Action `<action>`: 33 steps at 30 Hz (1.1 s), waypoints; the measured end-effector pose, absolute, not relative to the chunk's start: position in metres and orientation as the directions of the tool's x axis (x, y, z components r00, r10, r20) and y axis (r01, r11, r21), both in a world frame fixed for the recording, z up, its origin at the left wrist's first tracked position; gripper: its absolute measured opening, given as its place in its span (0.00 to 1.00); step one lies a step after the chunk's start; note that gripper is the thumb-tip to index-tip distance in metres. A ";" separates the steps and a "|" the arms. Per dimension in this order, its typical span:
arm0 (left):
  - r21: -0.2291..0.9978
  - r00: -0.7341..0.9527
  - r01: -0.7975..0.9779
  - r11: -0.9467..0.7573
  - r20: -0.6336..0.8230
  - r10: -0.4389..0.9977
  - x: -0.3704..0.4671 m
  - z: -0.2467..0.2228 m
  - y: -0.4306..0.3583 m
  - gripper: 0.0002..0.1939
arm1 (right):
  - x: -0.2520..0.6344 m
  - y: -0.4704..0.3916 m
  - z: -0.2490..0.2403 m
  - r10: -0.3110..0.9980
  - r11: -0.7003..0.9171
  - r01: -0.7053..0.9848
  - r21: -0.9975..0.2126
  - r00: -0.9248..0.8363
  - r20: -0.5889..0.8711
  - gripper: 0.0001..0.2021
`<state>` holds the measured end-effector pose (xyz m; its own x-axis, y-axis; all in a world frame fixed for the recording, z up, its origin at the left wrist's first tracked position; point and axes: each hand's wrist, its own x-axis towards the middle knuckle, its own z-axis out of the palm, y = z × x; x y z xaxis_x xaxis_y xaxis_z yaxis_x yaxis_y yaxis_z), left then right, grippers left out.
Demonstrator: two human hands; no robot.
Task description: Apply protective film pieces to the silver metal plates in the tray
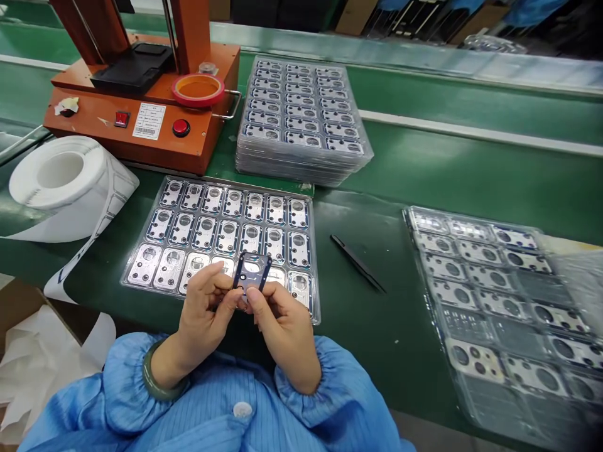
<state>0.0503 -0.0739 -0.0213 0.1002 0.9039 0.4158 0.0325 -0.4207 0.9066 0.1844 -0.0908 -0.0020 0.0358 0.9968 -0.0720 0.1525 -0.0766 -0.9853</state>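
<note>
A small dark-edged plate with round holes (253, 271) is held up between both hands, over the front edge of a clear tray of metal plates (313, 251). My left hand (205, 307) pinches its lower left side, and a green bangle circles that wrist. My right hand (285, 329) grips the lower right side with the thumb on the face of the plate. In the tray, the two back rows show plates with blue edges, while several in the front row look plain silver. Black tweezers (357, 262) lie to the right of the tray.
An orange machine (132, 135) with a pink-edged tape roll (198, 90) stands at the back left. Behind the tray is a tall stack of filled trays (301, 157). A white label roll (59, 169) sits left; a partly filled tray (511, 339) lies right. Discarded backing paper (35, 358) fills a box.
</note>
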 end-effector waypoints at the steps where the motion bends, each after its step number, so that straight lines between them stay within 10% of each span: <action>1: 0.910 0.088 0.009 -0.414 0.411 0.907 0.052 -0.021 -0.073 0.26 | 0.185 -0.091 -0.003 0.996 -0.081 0.150 -0.985 0.038 -0.077 0.13; 18: 0.982 0.069 0.015 -0.190 0.189 0.980 0.048 -0.014 -0.072 0.08 | 0.184 -0.091 0.003 0.999 0.004 0.245 -0.969 -0.042 -0.006 0.12; 33: 0.989 0.069 0.041 -0.145 0.142 0.987 0.045 -0.017 -0.075 0.12 | 0.185 -0.092 0.001 0.998 0.036 0.234 -0.971 -0.062 0.022 0.11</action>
